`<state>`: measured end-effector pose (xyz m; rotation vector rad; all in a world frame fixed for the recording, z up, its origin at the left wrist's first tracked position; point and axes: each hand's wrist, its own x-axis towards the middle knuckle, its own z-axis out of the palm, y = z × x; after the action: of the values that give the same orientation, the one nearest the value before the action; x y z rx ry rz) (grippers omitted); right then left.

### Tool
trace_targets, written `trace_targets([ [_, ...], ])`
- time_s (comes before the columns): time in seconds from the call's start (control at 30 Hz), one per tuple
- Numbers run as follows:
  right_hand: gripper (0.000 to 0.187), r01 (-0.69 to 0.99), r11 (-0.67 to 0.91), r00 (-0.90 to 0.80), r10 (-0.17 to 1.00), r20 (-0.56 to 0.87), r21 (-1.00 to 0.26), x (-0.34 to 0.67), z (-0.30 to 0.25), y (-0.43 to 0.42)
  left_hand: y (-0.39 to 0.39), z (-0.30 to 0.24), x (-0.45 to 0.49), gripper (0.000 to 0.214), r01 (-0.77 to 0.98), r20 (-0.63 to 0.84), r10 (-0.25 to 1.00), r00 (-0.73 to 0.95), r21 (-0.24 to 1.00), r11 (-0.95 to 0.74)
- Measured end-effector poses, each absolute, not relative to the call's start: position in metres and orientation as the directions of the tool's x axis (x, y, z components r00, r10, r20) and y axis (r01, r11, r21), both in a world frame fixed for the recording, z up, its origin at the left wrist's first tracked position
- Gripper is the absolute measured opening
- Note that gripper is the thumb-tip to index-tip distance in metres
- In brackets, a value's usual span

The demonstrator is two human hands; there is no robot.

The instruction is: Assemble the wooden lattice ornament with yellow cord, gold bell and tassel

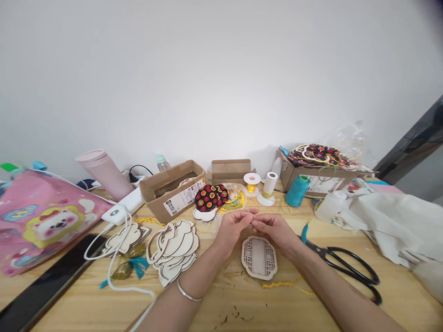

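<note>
Two bare hands meet above a light wooden table (221,304). The left hand (235,230), its wrist wearing a silver bangle (188,292), and the right hand (273,230) each pinch thumb against fingers, their fingertips close together; whatever may be between them is too small to make out. Just below, flat on the table, lies a pale wooden plaque (259,258) with a scalloped edge and latticework on either side of a plain central panel.

Behind the hands stand three cardboard containers. The open box at left (155,207), with a white label, holds pale wooden pieces (187,181) toward its right end. The small box in the middle (231,169) has one panel raised; its inside is hidden. The box at right (289,177) is heaped above its rim with dark, flower-patterned pieces (316,154), yellow cords among them, and crumpled clear plastic (349,138).

At far left sits a pink bag (20,207) printed with a cartoon animal, its contents hidden. Near it, a pink tumbler (104,173) leans, and a clear bottle (162,163) with a mint cap stands behind the left box.
</note>
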<state>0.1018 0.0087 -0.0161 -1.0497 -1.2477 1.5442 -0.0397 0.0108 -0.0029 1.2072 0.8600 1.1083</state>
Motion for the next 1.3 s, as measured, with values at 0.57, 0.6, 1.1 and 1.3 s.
trace_targets([
  [0.57,0.022,-0.195,-0.066,0.005,0.998,-0.069,-0.978,0.107,-0.008,0.014,0.03,0.0,-0.057,0.035,-0.425,0.05,0.997,-0.061,0.903,-0.071],
  [0.6,0.021,-0.198,-0.067,0.006,0.998,-0.069,-0.978,0.106,-0.007,0.014,0.031,-0.001,-0.057,0.037,-0.418,0.064,0.996,-0.063,0.904,-0.084],
  [1.1,0.027,-0.258,-0.044,0.038,0.998,-0.056,-0.965,0.108,-0.013,0.018,0.026,-0.015,-0.045,0.019,-0.375,-0.045,0.997,0.059,0.925,0.064],
  [1.3,0.026,-0.264,-0.06,0.026,0.997,-0.069,-0.963,0.107,-0.013,0.018,0.025,-0.013,-0.044,0.015,-0.434,-0.063,0.992,0.112,0.895,0.106],
])
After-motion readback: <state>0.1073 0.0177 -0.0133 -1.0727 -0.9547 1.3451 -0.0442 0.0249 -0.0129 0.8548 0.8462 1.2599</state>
